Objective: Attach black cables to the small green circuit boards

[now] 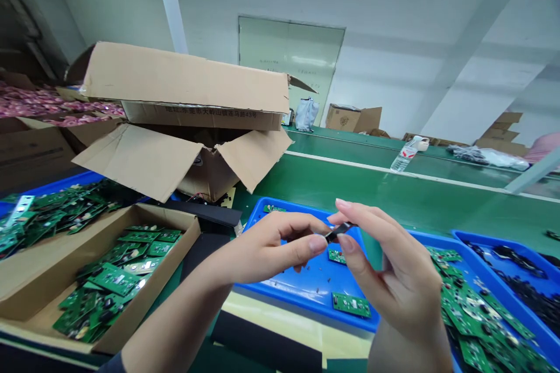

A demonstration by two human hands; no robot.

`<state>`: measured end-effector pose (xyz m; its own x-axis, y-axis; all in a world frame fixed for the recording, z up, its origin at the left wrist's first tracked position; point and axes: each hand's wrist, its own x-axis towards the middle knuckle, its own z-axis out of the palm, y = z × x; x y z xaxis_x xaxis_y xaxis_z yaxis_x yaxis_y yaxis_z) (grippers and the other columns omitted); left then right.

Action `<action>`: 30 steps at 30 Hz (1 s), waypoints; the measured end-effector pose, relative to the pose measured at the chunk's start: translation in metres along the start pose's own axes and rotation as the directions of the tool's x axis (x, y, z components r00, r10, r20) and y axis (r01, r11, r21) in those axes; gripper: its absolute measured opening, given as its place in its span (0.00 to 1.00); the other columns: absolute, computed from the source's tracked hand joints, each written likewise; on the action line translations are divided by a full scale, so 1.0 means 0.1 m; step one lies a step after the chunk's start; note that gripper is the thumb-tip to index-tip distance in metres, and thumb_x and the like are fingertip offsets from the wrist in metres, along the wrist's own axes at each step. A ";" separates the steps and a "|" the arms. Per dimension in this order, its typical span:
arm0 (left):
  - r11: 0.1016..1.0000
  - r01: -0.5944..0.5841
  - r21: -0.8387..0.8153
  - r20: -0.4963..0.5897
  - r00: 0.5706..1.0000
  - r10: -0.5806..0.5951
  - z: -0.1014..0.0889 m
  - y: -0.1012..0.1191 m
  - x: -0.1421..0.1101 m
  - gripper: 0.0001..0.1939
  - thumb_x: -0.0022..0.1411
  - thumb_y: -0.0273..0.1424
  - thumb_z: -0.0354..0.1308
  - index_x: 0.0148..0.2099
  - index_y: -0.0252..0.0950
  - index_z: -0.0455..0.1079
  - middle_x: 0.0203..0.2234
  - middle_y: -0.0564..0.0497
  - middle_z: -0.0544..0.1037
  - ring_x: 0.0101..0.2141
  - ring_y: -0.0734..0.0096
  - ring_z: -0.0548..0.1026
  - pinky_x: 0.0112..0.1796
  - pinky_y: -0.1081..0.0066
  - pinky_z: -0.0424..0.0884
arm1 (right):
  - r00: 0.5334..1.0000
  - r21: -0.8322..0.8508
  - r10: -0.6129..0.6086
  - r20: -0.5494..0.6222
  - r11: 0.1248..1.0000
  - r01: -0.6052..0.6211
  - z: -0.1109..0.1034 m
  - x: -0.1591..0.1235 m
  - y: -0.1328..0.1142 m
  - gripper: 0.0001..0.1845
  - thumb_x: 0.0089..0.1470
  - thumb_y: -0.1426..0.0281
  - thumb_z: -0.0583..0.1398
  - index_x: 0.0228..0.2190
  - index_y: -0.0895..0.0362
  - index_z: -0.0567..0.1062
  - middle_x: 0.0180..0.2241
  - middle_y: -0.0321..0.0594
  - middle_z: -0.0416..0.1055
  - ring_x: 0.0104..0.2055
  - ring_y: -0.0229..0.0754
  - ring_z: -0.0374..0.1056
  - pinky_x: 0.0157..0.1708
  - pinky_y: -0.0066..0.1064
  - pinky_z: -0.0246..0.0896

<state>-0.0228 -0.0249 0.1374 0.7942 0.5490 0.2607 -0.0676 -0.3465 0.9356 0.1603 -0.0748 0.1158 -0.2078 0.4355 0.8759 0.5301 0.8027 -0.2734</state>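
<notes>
Head view: small dark part (339, 232) sits between both hands above blue tray (282, 287); could slip if pinch loosens, perhaps landing near green board (351, 305) or among loose specks (317, 290) (hard to spot there). Left hand (277, 242) mostly closed, thumb and fingers pinching one end; right hand (396, 268) loosely curled, thumb and fingers gripping other.
</notes>
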 end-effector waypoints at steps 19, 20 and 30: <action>0.512 -0.107 0.852 -0.258 0.765 0.590 -0.27 -0.16 0.00 0.15 0.60 0.31 0.60 0.49 0.31 0.70 0.36 0.48 0.71 0.37 0.75 0.72 0.38 0.74 0.71 | 0.999 -0.123 0.030 0.044 0.992 -0.024 -0.35 -0.09 -0.19 0.23 0.54 0.81 0.58 0.51 0.53 0.70 0.42 0.37 0.73 0.45 0.35 0.69 0.42 0.23 0.67; 0.467 -0.105 0.878 -0.248 0.734 0.632 -0.30 -0.15 0.00 0.16 0.60 0.31 0.61 0.49 0.30 0.70 0.35 0.47 0.71 0.36 0.74 0.72 0.39 0.74 0.71 | 0.995 -0.155 0.008 0.095 0.988 0.007 -0.41 -0.11 -0.18 0.24 0.54 0.80 0.58 0.51 0.53 0.70 0.43 0.37 0.73 0.46 0.36 0.69 0.42 0.23 0.68; 0.200 -0.168 0.965 -0.062 0.596 0.800 -0.25 -0.09 -0.06 0.17 0.59 0.27 0.62 0.50 0.30 0.68 0.38 0.45 0.72 0.38 0.71 0.73 0.39 0.71 0.74 | 0.935 -0.074 0.316 -0.164 0.941 -0.331 -0.25 -0.05 -0.21 0.10 0.58 0.74 0.57 0.39 0.51 0.76 0.35 0.35 0.75 0.36 0.36 0.72 0.34 0.24 0.68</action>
<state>-0.0420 -0.0053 0.1332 0.3818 0.0973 0.9191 0.4356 -0.8960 -0.0861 0.1706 -0.1041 0.1274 0.1083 0.5934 0.7976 0.6283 0.5809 -0.5175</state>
